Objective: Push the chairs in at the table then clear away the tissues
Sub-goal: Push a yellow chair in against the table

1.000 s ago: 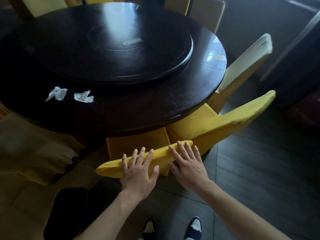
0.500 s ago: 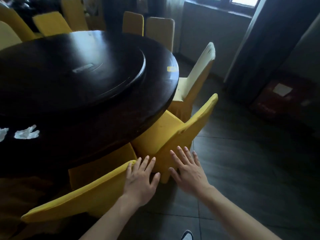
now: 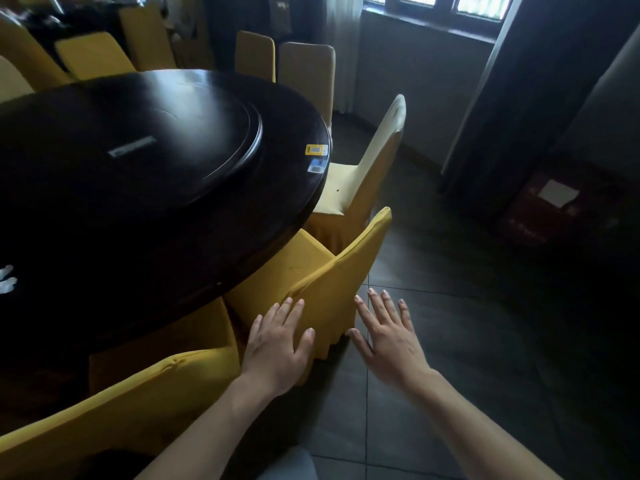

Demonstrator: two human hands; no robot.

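**Hands spread at the second yellow chair**

Left hand: fingers straight and spread wide, palm down, lying against the lower back of the yellow chair; holds nothing. Whether it presses or only touches, cannot tell.

Right hand: fingers straight, fanned wide, over the floor just right of the chair's skirt; thumb tip near the skirt hem, contact unclear.

Yellow chair: seat partly under the table rim, backrest top edge running from near the hands up and away to the right, back facing the person, seat toward the table.

Near chair: lower left, backrest top running low left to upper right, seat under the table edge.

Pale chair: beyond the yellow one, seat toward the table, backrest tilted away from it.

Tissue: white, crumpled, on the tabletop at the far left edge of view, partly cut off.

Turntable: dark, round, centred on the table.
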